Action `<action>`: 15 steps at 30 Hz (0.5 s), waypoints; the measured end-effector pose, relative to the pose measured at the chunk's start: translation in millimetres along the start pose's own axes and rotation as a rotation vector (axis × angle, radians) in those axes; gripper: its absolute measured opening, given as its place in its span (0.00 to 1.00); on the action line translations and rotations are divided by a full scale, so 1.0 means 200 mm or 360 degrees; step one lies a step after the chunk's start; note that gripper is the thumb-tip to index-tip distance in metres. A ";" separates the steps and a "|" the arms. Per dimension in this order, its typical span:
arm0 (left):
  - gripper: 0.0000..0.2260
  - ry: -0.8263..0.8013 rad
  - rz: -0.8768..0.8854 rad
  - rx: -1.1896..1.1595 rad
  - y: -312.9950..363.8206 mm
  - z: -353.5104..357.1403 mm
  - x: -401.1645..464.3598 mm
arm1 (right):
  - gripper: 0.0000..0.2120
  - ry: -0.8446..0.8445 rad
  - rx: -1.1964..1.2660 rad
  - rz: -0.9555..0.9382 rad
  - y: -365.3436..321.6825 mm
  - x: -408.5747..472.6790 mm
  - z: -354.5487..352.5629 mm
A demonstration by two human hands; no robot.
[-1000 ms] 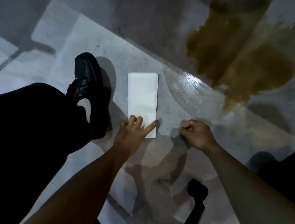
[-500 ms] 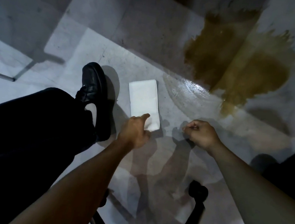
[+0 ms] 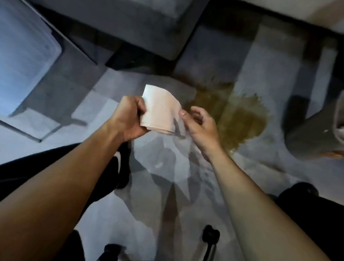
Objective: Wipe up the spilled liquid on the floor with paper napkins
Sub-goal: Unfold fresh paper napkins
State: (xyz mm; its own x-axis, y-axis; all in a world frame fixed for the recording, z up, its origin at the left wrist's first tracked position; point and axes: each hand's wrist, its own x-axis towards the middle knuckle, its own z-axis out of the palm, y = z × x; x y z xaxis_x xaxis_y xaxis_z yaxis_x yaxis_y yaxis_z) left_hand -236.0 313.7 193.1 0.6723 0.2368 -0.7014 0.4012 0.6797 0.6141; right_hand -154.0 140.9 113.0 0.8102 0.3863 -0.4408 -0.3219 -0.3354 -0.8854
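The napkins (image 3: 159,109) have come up off the floor (image 3: 180,195) and are now held in the air, where a moment ago the stack lay flat beside the shoe.

The left hand (image 3: 128,119) is clamped on the folded white stack's left edge; the right hand (image 3: 201,126) is loosely spread, its thumb touching the stack's right edge, not closed on it. The brown spill (image 3: 239,118) lies on the floor beyond and to the right of the hands, unwiped. No writing can be read anywhere. The view is blurred: a grey bin (image 3: 338,128) at right is cut off by the frame, and the furniture along the top is hard to make out.
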 end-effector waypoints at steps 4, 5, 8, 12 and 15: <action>0.32 -0.0120 0.0216 -0.0016 0.15 0.17 -0.28 | 0.44 0.0132 0.0304 0.0180 -0.21 -0.10 -0.16; 0.34 -0.0182 0.0279 -0.0015 0.19 0.21 -0.36 | 0.44 0.0112 0.0379 0.0212 -0.26 -0.15 -0.20; 0.37 -0.0383 0.0360 -0.0063 0.30 0.28 -0.52 | 0.48 -0.0051 0.0668 0.0402 -0.29 -0.26 -0.25; 0.41 -0.0599 0.0442 -0.0001 0.37 0.34 -0.69 | 0.43 -0.0371 0.1140 0.0408 -0.38 -0.43 -0.25; 0.39 -0.0652 0.0454 -0.0007 0.41 0.37 -0.81 | 0.44 -0.0482 0.1198 0.0296 -0.49 -0.53 -0.24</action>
State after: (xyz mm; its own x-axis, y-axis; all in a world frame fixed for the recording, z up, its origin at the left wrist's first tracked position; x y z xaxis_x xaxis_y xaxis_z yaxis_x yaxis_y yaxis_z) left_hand -265.5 280.4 383.3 0.9445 0.1221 -0.3050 0.1634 0.6307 0.7586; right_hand -185.3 91.6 253.2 0.5794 0.6319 -0.5148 -0.7660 0.2064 -0.6088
